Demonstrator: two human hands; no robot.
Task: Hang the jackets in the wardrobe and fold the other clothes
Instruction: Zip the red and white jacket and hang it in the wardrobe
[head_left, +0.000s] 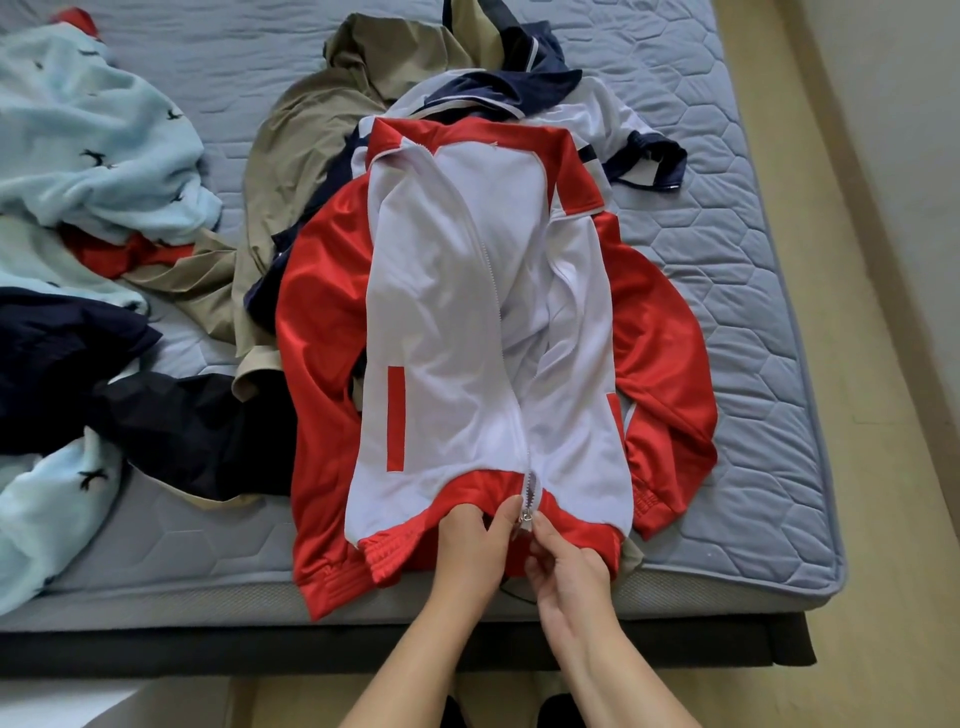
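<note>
Here, the shiny red and white zip-up jacket (483, 322) lies flat on the grey quilted mattress (727, 249). The left hand (475, 540) and right hand (563, 564) pinch its bottom zipper (529, 514). Nothing looks hung or folded yet; the heap of other clothes (104, 218) waits.

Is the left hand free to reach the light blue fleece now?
Likely not right away: the left hand pinches the jacket hem by the zipper. Once it lets go, nothing blocks its way to the light blue fleece.
</note>
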